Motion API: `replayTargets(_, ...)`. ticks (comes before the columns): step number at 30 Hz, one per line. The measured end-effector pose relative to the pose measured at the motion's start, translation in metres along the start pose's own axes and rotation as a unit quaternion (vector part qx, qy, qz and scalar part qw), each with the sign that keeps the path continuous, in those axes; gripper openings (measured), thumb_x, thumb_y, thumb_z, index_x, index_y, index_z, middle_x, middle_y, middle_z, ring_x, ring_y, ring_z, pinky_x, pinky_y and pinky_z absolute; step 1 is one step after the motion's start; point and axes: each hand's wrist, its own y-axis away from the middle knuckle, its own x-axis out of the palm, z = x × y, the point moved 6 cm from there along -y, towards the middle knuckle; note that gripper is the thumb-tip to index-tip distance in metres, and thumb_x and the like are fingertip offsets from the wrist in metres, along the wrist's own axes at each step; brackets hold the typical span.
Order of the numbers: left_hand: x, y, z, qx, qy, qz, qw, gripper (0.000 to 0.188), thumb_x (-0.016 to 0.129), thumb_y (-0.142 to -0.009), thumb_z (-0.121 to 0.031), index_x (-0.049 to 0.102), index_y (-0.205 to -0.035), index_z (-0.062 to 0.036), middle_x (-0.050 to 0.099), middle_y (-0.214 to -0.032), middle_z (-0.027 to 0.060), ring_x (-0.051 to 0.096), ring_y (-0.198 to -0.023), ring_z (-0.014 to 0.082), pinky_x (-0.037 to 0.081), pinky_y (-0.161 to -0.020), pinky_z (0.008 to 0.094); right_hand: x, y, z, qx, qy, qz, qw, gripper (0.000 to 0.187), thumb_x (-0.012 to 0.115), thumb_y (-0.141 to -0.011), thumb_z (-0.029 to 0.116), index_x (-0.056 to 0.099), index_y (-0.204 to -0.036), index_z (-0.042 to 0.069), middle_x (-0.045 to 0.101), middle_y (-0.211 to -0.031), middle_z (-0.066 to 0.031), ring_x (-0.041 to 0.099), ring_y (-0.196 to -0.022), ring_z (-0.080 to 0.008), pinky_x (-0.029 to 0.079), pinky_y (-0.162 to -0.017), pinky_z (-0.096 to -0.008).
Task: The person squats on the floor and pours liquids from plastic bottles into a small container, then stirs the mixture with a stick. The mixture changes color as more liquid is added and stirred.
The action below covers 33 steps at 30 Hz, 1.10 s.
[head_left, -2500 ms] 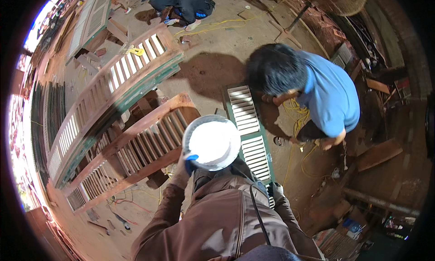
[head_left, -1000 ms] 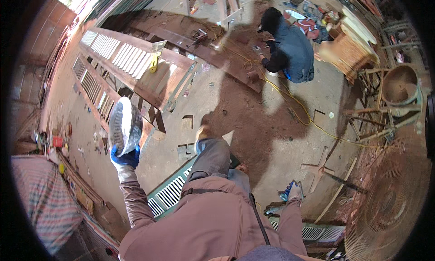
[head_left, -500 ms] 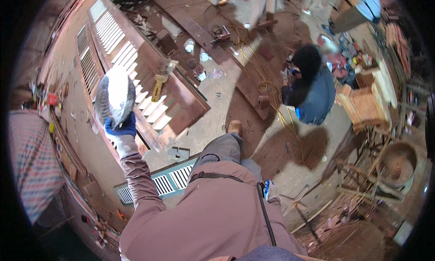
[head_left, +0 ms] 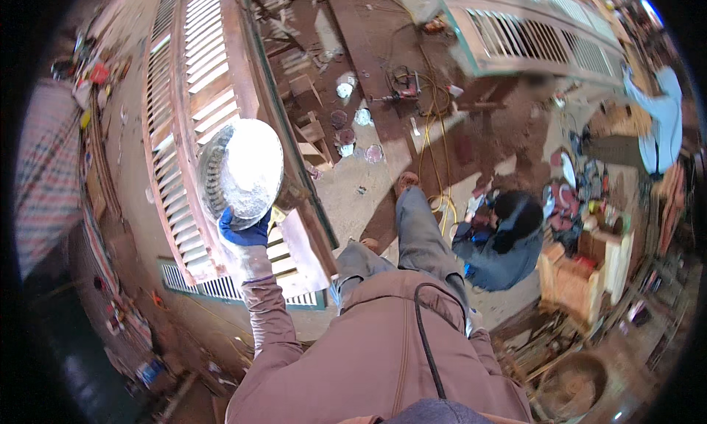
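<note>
The left hand (head_left: 244,229) is gripping the bowl (head_left: 212,175) by its near rim over the left shutter (head_left: 206,48), probably needing level carrying, while the right hand (head_left: 475,321) is hanging, grasp indiscernible.

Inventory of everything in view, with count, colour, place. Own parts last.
Basin: one, grey, white inside, in left hand
Brown panels: two, slatted, left
Green panel: one, slatted, floor, lower left
Raised panel: at least one, brown with green edge, upper right
Power tool: one, red, floor, upper middle
Tubs: several, white or dark, upper middle
Cord: yellow, middle; count unclear
Co-workers: two, dark and light-blue tops, right
Cloth: one, checked, far left
Bowl: one, brown, lower right
Clutter: too small to count, edges
Left hand: one, blue glove, gripping basin
Right hand: one, mostly hidden, beside right hip
Legs: two, grey, centre
</note>
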Motion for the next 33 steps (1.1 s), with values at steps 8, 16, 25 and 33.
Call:
replayTargets(8,0.042,0.01,0.024,0.035,0.043,-0.15,0.987,0.066,0.069,-0.081,-0.033,0.056,-0.14,-0.0094,0.063,-0.137,0.0154,0.066,-0.118,0.0375,0.063,-0.084,0.057,0.041,-0.034,0.569,-0.477,0.332,-0.095,0.809,0.033,0.058,-0.099,0.029,0.068,-0.111,-0.001,0.07,-0.111,-0.0266,0.065,-0.107,-0.0462,0.051,-0.091,-0.0496)
replayTargets(16,0.127,-0.071,0.015,0.054,0.075,-0.16,0.983,0.064,0.068,-0.083,-0.036,0.058,-0.139,-0.007,0.065,-0.135,0.0157,0.068,-0.116,0.035,0.064,-0.084,0.0528,0.205,0.053,0.942,-0.633,0.401,-0.207,0.63,0.05,0.062,-0.096,0.041,0.063,-0.131,0.006,0.062,-0.13,-0.0242,0.059,-0.118,-0.0432,0.048,-0.1,-0.051)
replayTargets(25,0.231,-0.292,-0.038,0.099,0.06,-0.173,0.978,0.056,0.065,-0.085,-0.032,0.06,-0.134,-0.0063,0.068,-0.129,0.015,0.069,-0.113,0.0342,0.062,-0.083,0.0519,0.32,-0.037,0.998,-0.321,0.528,-0.201,0.76,0.116,0.065,-0.085,0.066,0.012,-0.163,-0.001,0.011,-0.169,-0.026,0.011,-0.156,-0.0448,0.013,-0.125,-0.0561)
replayTargets(33,0.431,-0.513,-0.055,0.05,0.034,-0.095,0.994,0.066,0.067,-0.083,-0.032,0.053,-0.143,-0.0098,0.062,-0.139,0.0132,0.063,-0.122,0.0346,0.06,-0.092,0.0512,0.286,-0.14,0.947,-0.376,0.618,-0.316,0.614,0.113,0.07,-0.083,0.055,0.014,-0.162,-0.002,0.015,-0.168,-0.0264,0.012,-0.156,-0.0451,0.017,-0.125,-0.0552)
